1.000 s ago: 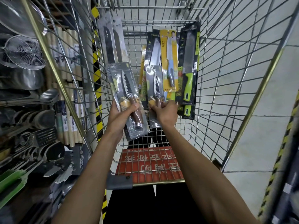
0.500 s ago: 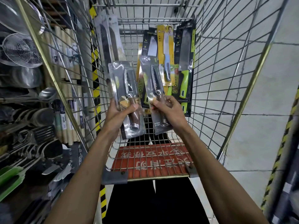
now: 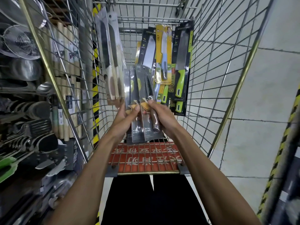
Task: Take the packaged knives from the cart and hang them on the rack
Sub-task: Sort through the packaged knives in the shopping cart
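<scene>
Three knife packs [image 3: 143,85], perhaps, gripped by your left hand [image 3: 125,118] and right hand [image 3: 164,117] together. Wire cart [image 3: 211,78] beneath; tiled floor [image 3: 259,127] beside.

Grey-carded serrated knives [image 3: 146,86], brown-handled, stand overlapped upright, gripped by left hand [image 3: 125,117] and right hand [image 3: 162,118]; green-handled packs [image 3: 181,70] lean in the cart [image 3: 219,62] beyond them.

To my right I see a pale grey tiled floor [image 3: 263,98] with dark grout lines, evenly lit. A slanted post striped yellow and black [image 3: 276,161] runs along its right edge. On my left, round wire-mesh strainers [image 3: 21,43] hang at the top, shiny steel ladles [image 3: 44,88] lie lower down, and a row of pale wooden rolling pins [image 3: 68,65] stands upright beside them. A second yellow-and-black striped upright [image 3: 95,82] rises just past the rolling pins.
</scene>
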